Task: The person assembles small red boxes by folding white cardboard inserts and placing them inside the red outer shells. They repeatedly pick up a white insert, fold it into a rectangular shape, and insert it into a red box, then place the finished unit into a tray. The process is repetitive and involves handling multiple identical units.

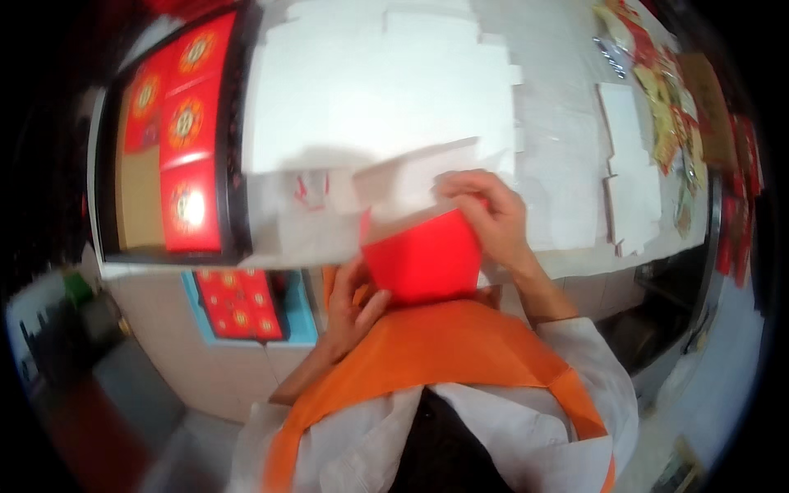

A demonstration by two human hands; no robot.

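Observation:
In front of my orange apron, at the table's near edge, I hold a red cardboard box (423, 259) whose white inner flap (419, 174) stands raised on the far side. My right hand (491, 215) has its fingers bent round the box's upper right corner, by the flap. Against the lower left side of the box rests my left hand (355, 302), thumb toward me and the other fingers partly hidden behind the red cardboard. What is inside the box cannot be seen.
A black-rimmed tray (234, 140) at the left holds several finished red boxes (191, 201). Flat white box blanks (370, 90) are piled on the table ahead. More white blanks (629, 164) and shiny packets (670, 123) lie at the right. Below the table's left edge is a blue tray (302, 316).

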